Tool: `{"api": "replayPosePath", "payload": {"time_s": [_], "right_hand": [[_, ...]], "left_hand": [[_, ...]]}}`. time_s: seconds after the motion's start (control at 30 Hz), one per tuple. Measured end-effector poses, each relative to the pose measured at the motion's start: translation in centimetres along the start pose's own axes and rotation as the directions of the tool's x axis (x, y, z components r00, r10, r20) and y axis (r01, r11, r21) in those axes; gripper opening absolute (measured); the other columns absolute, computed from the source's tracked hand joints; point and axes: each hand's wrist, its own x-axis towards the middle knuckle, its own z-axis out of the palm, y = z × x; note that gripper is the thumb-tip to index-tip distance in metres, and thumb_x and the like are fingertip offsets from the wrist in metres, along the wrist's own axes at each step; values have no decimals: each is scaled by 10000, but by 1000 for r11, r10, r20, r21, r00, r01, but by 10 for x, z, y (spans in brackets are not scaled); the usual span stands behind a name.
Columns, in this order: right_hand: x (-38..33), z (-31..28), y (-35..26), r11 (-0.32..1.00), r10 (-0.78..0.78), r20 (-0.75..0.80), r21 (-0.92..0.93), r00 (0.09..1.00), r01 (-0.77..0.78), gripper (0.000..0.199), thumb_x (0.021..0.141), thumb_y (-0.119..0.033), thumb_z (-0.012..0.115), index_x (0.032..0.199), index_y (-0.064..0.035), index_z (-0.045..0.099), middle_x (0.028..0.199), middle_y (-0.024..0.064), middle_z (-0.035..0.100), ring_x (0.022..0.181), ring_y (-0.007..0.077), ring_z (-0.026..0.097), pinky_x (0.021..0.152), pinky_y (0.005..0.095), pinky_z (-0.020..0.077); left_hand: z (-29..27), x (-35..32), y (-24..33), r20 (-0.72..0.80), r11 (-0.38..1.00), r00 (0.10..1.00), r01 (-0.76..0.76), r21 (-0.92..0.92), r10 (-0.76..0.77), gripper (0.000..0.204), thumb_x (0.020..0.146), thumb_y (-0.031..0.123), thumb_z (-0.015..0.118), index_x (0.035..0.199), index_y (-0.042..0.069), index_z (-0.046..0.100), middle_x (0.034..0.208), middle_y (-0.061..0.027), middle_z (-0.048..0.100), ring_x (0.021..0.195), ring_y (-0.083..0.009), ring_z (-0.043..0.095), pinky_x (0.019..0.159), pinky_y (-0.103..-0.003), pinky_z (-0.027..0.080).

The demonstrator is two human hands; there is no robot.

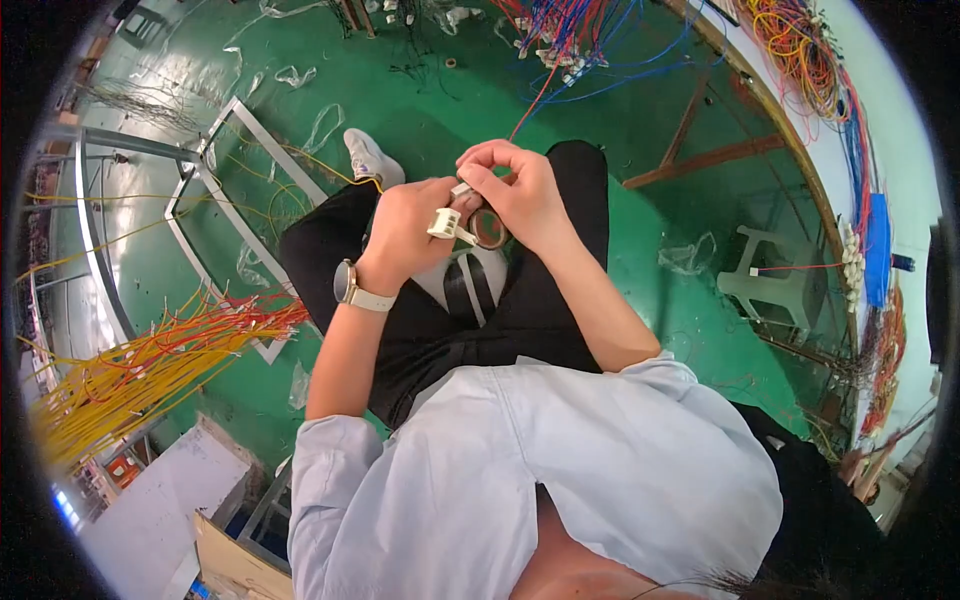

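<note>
Above my lap both hands meet, their fingers closed around a small white plug connector (461,190). My left hand (402,228) grips it from the left, and a yellow wire (338,172) runs off leftward from that hand. A second, cream connector (444,223) sticks out at the left fingers. From the other side my right hand (525,197) pinches at the white connector with thumb and forefinger. A red wire (537,106) leads from the right fingers up toward the far bundle. Just below the fingers shows a brownish ring (488,229); what bears it is hidden.
Yellow and red wires (150,365) hang in a thick bundle at left, by a metal frame (195,200). Red and blue wires (575,35) hang at the far side. A white plastic stool (775,275) and a wire-hung board (835,170) stand at right. Plastic scraps litter the green floor (660,205).
</note>
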Motion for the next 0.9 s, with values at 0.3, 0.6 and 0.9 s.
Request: {"api": "replayPosePath", "payload": {"time_s": [0.3,0.6,0.9], "right_hand": [[-11,2,6,926,-134,60,363,989,104,97,869,-49,513,924,-2,578,1043,71,541,935,95,517,838,232,400],[-7,0,-2,980,-140,147,159,979,116,192,796,21,463,967,20,550,993,38,500,691,58,514,595,209,411],[-12,7,-4,806,154,182,545,971,-230,337,787,-19,491,1124,-11,493,1029,34,528,898,91,531,751,228,437]], "left_hand": [[-4,0,3,-113,995,989,-99,-31,95,173,844,174,625,770,39,546,640,-115,551,571,-303,567,485,-375,428],[-25,5,1,303,695,910,411,-590,-281,361,932,241,542,658,5,527,588,13,481,571,-73,404,529,-252,324],[7,7,0,38,652,870,397,-646,-492,370,919,188,557,594,17,515,518,26,429,501,-52,365,458,-255,296]]}}
